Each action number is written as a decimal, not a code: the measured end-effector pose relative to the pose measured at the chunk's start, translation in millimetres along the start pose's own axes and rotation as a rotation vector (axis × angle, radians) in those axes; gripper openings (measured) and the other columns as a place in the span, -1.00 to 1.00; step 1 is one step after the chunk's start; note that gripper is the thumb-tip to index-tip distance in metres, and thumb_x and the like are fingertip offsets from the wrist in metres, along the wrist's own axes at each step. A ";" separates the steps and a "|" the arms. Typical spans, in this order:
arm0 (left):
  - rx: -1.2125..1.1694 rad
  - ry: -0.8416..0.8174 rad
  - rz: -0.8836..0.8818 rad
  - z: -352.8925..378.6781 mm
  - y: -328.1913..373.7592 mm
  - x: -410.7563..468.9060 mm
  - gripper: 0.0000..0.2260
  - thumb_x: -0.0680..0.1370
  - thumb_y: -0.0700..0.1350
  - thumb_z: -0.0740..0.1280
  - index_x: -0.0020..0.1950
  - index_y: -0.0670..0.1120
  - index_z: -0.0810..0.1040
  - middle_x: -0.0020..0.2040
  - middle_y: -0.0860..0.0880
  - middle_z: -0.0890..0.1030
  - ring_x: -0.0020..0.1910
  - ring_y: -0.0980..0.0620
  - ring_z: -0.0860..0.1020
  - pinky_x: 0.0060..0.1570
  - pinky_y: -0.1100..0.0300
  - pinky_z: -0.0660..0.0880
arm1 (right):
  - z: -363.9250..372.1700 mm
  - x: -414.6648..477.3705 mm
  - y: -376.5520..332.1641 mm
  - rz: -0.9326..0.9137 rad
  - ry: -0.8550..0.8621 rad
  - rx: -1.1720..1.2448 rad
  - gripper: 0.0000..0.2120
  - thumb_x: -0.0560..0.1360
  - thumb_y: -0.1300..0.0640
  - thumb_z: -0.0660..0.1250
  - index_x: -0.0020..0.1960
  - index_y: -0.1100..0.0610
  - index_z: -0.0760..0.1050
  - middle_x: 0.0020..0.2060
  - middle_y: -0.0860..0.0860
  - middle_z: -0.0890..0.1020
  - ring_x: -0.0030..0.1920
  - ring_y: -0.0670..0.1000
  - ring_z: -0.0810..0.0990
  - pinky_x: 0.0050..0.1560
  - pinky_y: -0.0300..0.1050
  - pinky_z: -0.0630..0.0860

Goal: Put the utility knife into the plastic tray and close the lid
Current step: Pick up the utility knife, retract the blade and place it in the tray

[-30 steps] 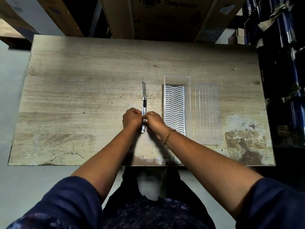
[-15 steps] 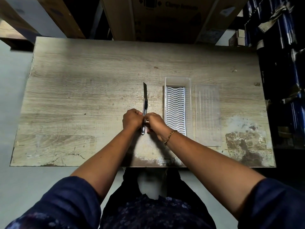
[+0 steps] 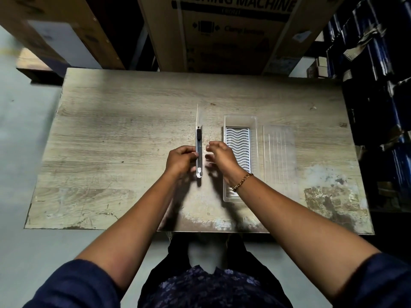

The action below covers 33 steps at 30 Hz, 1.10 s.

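Centre of the frame: utility knife (image 3: 199,150) pinched along its lower half by the fingers of the left hand (image 3: 180,159), blade extended toward the top of the frame, raised off the wooden table (image 3: 111,134) or resting on it, cannot tell which. Just right of the knife, right hand (image 3: 222,155) with fingers loosely spread, holding nothing, blurred. Further right, clear plastic tray (image 3: 240,121) with a wavy white insert, empty. Beside it on the right, the clear lid (image 3: 279,152), lying flat and open.
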State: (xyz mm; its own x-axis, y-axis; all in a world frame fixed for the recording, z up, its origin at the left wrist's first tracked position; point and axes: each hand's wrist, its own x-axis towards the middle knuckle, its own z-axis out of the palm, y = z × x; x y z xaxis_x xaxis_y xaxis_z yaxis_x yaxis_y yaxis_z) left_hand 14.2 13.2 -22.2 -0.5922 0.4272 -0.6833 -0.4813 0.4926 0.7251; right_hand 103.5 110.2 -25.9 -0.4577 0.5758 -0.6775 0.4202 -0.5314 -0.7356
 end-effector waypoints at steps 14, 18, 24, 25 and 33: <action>-0.111 -0.171 0.087 7.1 34.6 -33.2 -0.80 0.57 -0.28 0.37 0.18 -0.17 0.65 -0.06 -0.12 0.68 -0.07 -0.02 0.65 0.02 -0.01 0.63 | -15.0 -15.5 -82.6 -0.143 -0.248 0.152 -0.90 0.60 0.22 0.28 0.10 0.12 0.50 0.09 0.15 0.70 0.10 0.10 0.68 0.28 0.13 0.53; -0.124 -0.183 0.104 7.4 36.6 -36.7 -0.82 0.57 -0.28 0.37 0.15 -0.15 0.66 -0.10 -0.08 0.69 -0.11 0.00 0.66 -0.08 0.06 0.64 | -17.6 -19.2 -85.8 -0.158 -0.249 0.136 -0.76 0.59 0.29 0.28 0.24 0.14 0.48 0.16 0.17 0.69 0.10 0.10 0.70 0.30 0.16 0.53; -0.141 -0.199 0.108 7.2 38.4 -40.8 -0.81 0.57 -0.30 0.36 0.14 -0.14 0.66 -0.13 -0.05 0.70 -0.15 0.05 0.67 -0.14 0.11 0.65 | -20.6 -23.1 -89.2 -0.195 -0.249 0.098 -0.68 0.61 0.33 0.23 0.33 0.11 0.46 0.08 0.08 0.72 0.09 0.08 0.71 0.25 0.14 0.56; -0.144 -0.205 0.109 7.2 38.7 -41.6 -0.80 0.57 -0.30 0.35 0.15 -0.15 0.66 -0.12 -0.05 0.70 -0.14 0.05 0.68 -0.11 0.10 0.65 | -21.3 -23.5 -89.6 -0.201 -0.250 0.092 -0.68 0.62 0.32 0.22 0.33 0.10 0.46 0.09 0.07 0.72 0.09 0.08 0.71 0.23 0.12 0.57; -0.174 -0.229 0.122 7.4 42.2 -45.7 -0.78 0.57 -0.32 0.33 0.14 -0.12 0.67 -0.10 -0.04 0.71 -0.14 0.06 0.68 -0.14 0.14 0.65 | -23.6 -29.0 -93.8 -0.213 -0.249 0.093 -0.67 0.63 0.32 0.22 0.36 0.10 0.45 0.15 0.09 0.71 0.08 0.07 0.71 -0.04 -0.09 0.64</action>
State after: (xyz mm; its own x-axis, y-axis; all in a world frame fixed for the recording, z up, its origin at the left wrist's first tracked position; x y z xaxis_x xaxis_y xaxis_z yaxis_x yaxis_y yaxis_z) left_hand 25.7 20.1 39.0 -0.5010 0.6448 -0.5773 -0.5307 0.2980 0.7934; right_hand 95.8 158.0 62.7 -0.7097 0.5167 -0.4789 0.2262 -0.4766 -0.8495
